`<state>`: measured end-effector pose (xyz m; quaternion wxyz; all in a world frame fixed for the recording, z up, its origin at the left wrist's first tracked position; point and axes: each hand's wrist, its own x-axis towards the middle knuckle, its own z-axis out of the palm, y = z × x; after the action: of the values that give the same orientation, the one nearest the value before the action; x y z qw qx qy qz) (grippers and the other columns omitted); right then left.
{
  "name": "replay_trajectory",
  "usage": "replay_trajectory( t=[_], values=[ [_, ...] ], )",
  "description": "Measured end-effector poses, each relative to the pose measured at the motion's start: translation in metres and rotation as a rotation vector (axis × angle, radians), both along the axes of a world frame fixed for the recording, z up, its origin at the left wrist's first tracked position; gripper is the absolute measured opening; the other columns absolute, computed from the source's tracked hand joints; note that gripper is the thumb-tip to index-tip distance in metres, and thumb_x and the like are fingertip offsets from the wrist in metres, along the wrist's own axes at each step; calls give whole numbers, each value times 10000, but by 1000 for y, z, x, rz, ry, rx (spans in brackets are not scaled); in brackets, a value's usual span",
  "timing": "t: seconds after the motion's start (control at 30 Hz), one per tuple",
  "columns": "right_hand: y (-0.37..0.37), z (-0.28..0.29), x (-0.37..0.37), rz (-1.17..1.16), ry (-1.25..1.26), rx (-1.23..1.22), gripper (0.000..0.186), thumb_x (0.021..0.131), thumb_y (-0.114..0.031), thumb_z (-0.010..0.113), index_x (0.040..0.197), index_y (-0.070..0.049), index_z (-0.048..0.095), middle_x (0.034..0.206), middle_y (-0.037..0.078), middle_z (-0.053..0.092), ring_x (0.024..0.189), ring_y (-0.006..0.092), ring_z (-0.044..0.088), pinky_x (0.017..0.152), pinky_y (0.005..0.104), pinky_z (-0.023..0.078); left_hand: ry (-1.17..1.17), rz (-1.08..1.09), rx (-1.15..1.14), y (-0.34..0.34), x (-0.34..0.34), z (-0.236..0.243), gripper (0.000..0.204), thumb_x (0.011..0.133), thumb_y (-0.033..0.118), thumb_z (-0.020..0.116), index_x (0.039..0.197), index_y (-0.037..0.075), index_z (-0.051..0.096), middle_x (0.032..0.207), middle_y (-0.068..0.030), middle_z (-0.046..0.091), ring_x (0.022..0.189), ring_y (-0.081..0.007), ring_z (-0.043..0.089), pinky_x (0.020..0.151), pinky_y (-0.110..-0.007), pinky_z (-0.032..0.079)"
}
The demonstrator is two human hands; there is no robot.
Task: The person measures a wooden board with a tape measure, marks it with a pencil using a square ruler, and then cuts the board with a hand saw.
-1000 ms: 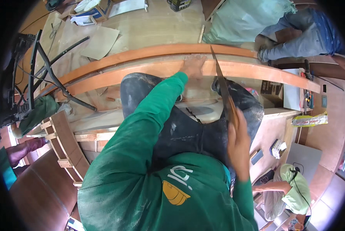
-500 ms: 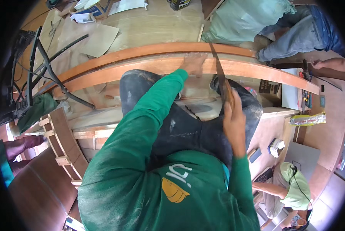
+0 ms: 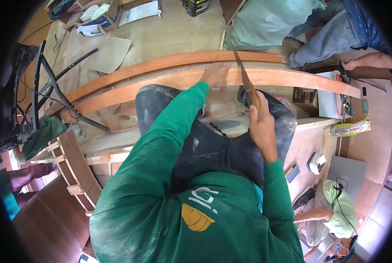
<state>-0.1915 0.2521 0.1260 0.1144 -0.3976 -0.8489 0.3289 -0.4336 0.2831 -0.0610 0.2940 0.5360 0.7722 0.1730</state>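
Note:
A handsaw (image 3: 244,79) with a dark blade and a wooden handle is in my right hand (image 3: 261,125), fingers wrapped round the handle. Its blade slants up and left across the near wooden plank (image 3: 283,76), and the tip reaches the far plank (image 3: 178,58). My left hand (image 3: 216,75) grips the near plank just left of the blade, with its fingers over the edges. Whether the teeth have cut into the wood I cannot tell. Both planks are long and orange-brown and look curved here.
Black metal tubing (image 3: 51,79) stands at left, beside a slatted wooden frame (image 3: 75,171). A pale green sack (image 3: 266,22) and a person's jeans-clad leg (image 3: 327,39) are at far right. Another person (image 3: 336,210) is at lower right. A box of tools (image 3: 336,98) stands near the plank's right end.
My right hand and the saw have moved a little forward, away from my body. My left hand stays on the near plank. The whole view has shifted slightly.

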Motion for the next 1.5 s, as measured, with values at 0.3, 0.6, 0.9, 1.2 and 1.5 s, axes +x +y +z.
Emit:
replay_trajectory(
  t=[0.3,0.6,0.9,1.2,1.5],
  values=[
    [-100,115,95,27,-170,70,536,1056,-43,509,1583,-32,414,1342,290,681,1225,494,668,1005,483,553,-29,-8,44,1,-8,-25,1209,546,244,981,1595,113,393,1499,-204,573,1417,-430,520,1142,-656,400],
    [-41,52,36,-7,-76,-39,512,1078,-96,525,1579,-76,422,1371,333,627,1219,543,619,976,519,534,42,-18,-63,0,-7,7,1194,551,241,980,1584,106,397,1504,-204,562,1407,-401,531,1137,-554,454],
    [-56,55,64,9,-81,56,517,1064,-77,520,1571,-55,425,1377,312,635,1242,521,620,1016,509,533,35,-80,-40,2,4,7,1173,579,227,953,1596,101,383,1564,-199,510,1462,-394,486,1163,-534,445],
    [-42,42,53,32,-9,74,566,1058,-87,552,1597,-45,384,1442,340,581,1306,529,576,1064,512,510,-3,-115,75,-1,3,-7,1044,612,203,947,1532,55,476,1522,-250,546,1391,-449,534,1138,-554,460],
    [-80,87,86,-106,12,-266,561,1099,-190,568,1584,24,385,1461,350,567,1345,501,579,1110,459,483,50,-95,-14,-3,9,11,1131,598,210,937,1583,112,390,1421,-201,594,1366,-423,550,1124,-530,488]
  ],
)
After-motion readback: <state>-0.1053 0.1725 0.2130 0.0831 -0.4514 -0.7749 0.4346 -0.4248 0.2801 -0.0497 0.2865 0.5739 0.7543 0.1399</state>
